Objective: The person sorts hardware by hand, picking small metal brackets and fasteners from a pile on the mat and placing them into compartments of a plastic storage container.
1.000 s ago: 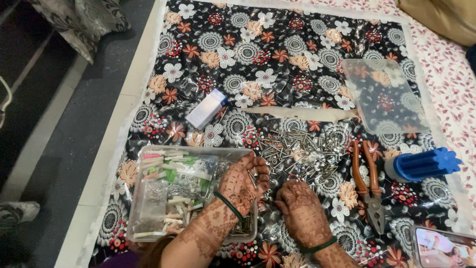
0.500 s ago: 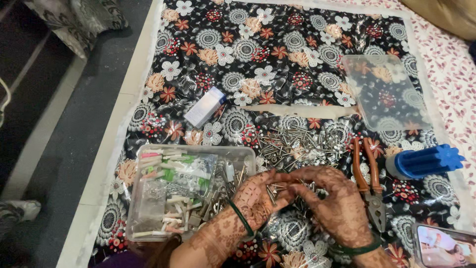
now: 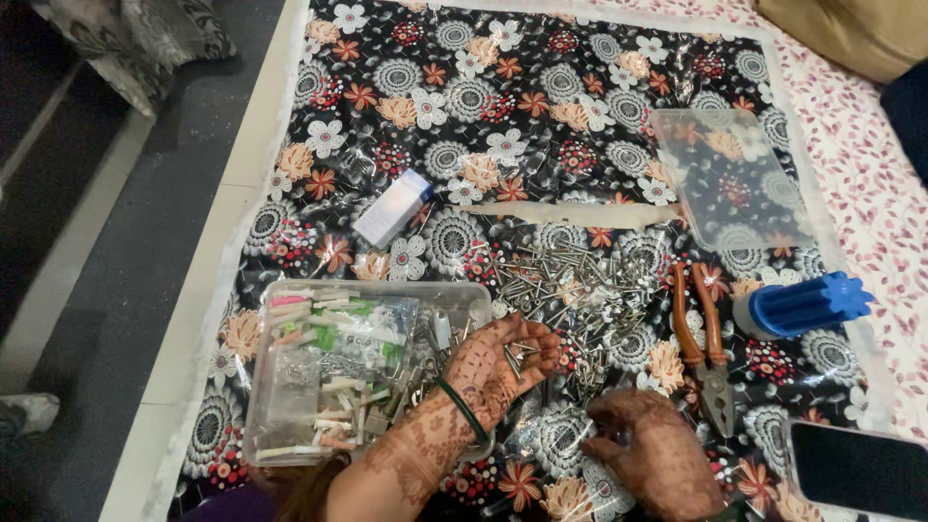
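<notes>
A clear plastic tray point(image 3: 290, 440) of small parts sits at lower left of the frame on the flowered black cloth point(image 3: 541, 77). A heap of metal screws point(image 3: 580, 290) lies right of it, with orange-handled pliers point(image 3: 698, 343) further right. A flat clear plastic lid point(image 3: 730, 179) lies at upper right.

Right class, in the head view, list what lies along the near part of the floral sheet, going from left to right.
Clear plastic tray → left hand → right hand → orange-handled pliers → blue ribbed cylinder
</notes>
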